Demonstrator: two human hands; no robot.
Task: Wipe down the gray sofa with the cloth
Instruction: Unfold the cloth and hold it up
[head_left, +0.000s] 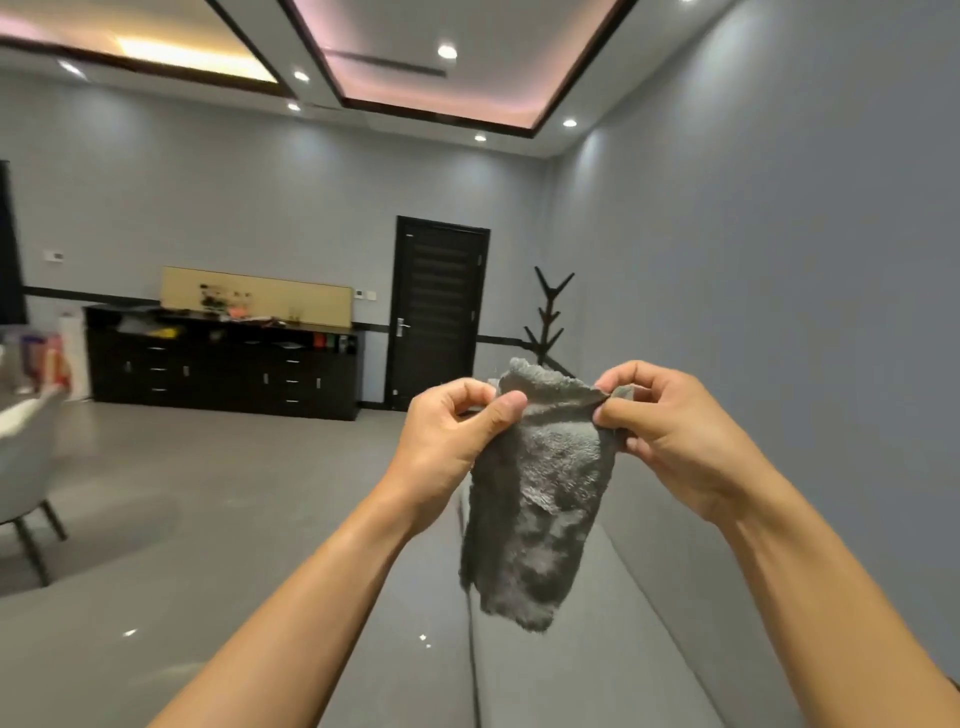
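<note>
A fluffy gray cloth (540, 499) hangs in the air in front of me, held up by its top edge. My left hand (452, 436) pinches the cloth's upper left corner between thumb and fingers. My right hand (670, 426) pinches the upper right corner. Below the cloth, the gray sofa (587, 670) runs along the right wall, its seat and low back stretching away from me. The cloth hangs clear of the sofa.
A gray wall (779, 312) borders the sofa on the right. A dark coat stand (550, 322) and a dark door (439, 312) stand at the far end. A black sideboard (223, 369) lines the back wall. A gray chair (26, 467) sits at the left on glossy floor.
</note>
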